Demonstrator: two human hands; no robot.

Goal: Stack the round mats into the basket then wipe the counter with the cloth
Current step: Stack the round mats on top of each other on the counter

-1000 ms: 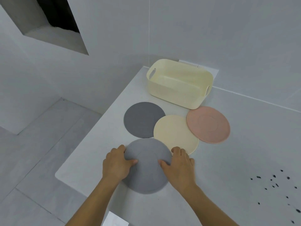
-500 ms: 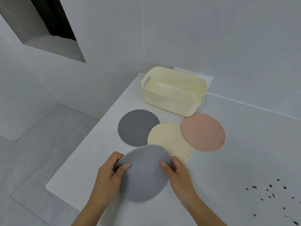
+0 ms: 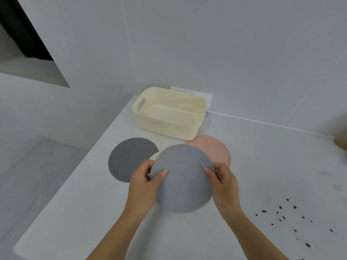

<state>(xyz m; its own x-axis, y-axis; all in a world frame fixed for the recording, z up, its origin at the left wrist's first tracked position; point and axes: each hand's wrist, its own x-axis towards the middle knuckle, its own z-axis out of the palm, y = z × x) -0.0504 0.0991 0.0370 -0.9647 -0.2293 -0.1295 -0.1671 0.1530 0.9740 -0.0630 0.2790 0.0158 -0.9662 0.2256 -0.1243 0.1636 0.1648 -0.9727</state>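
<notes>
A light grey round mat (image 3: pixel 183 177) is held up off the white counter (image 3: pixel 93 212), with my left hand (image 3: pixel 145 184) gripping its left edge and my right hand (image 3: pixel 223 184) gripping its right edge. Behind it on the counter lie a dark grey mat (image 3: pixel 127 158), a pink mat (image 3: pixel 216 149) and a cream mat (image 3: pixel 154 156), the cream one almost wholly hidden by the lifted mat. The cream plastic basket (image 3: pixel 165 126) stands empty at the back of the counter against the wall. No cloth is clearly visible.
Several small dark crumbs (image 3: pixel 287 218) are scattered on the counter at the right. A blurred brown object (image 3: pixel 340 141) shows at the right frame edge. The counter's left edge drops to a tiled floor (image 3: pixel 37 175). A wall stands behind the basket.
Both hands have lifted the light grey mat off the counter and carried it away from me, so it now covers most of the cream mat.
</notes>
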